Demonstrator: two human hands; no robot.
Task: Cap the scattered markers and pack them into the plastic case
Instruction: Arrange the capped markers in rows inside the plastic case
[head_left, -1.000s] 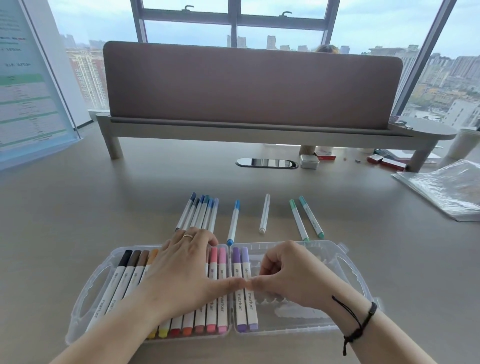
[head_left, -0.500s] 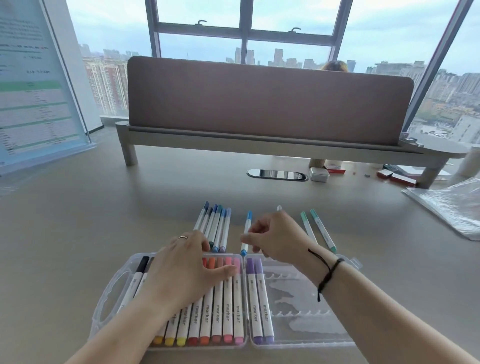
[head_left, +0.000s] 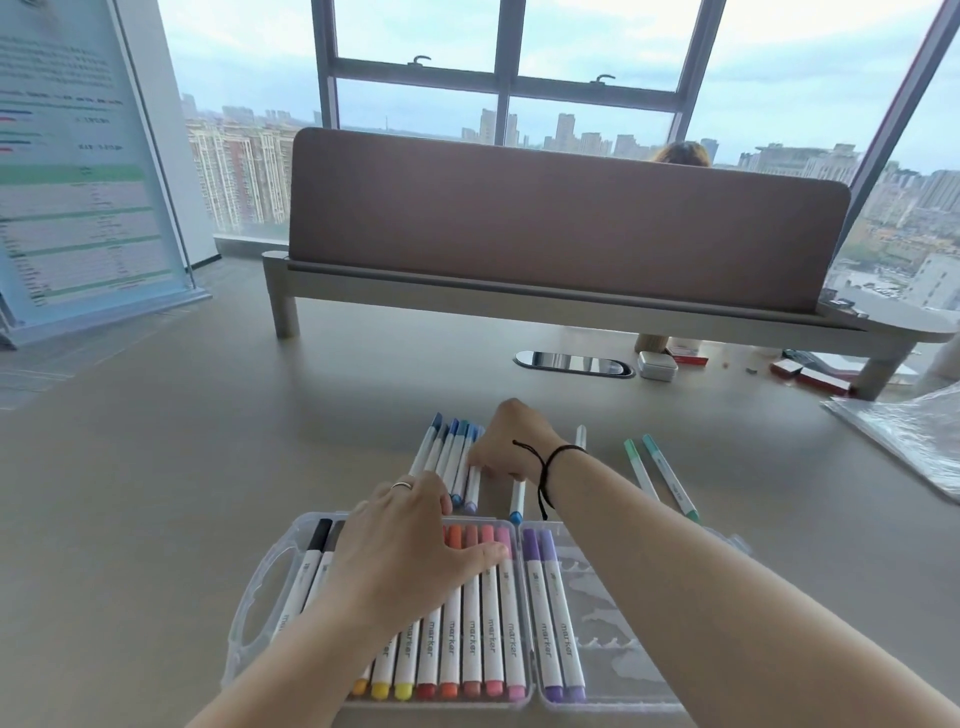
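Observation:
A clear plastic case (head_left: 244, 623) lies open near the desk's front edge. Its left half holds a row of capped markers from black to pink; its right half holds two purple markers (head_left: 550, 613). My left hand (head_left: 410, 551) rests flat on the left row. Just behind the case lies a cluster of blue markers (head_left: 444, 452). My right hand (head_left: 511, 441) reaches over it and pinches the rightmost marker, the one with a pale lavender end (head_left: 471, 493). Further right lie a single blue marker (head_left: 517, 499), a white marker (head_left: 581, 436) and two green markers (head_left: 654, 473).
A raised shelf with a brown divider panel (head_left: 561, 218) crosses the desk behind. Under it are a cable hatch (head_left: 574, 362) and a small tin box (head_left: 657, 365). A crinkled plastic bag (head_left: 914, 431) lies at the right, a standing sign board (head_left: 78, 182) at the left.
My right hand left the case's middle, moved up past the single blue marker, then left onto the blue cluster. My left hand stayed on the packed row. The camera tilted up.

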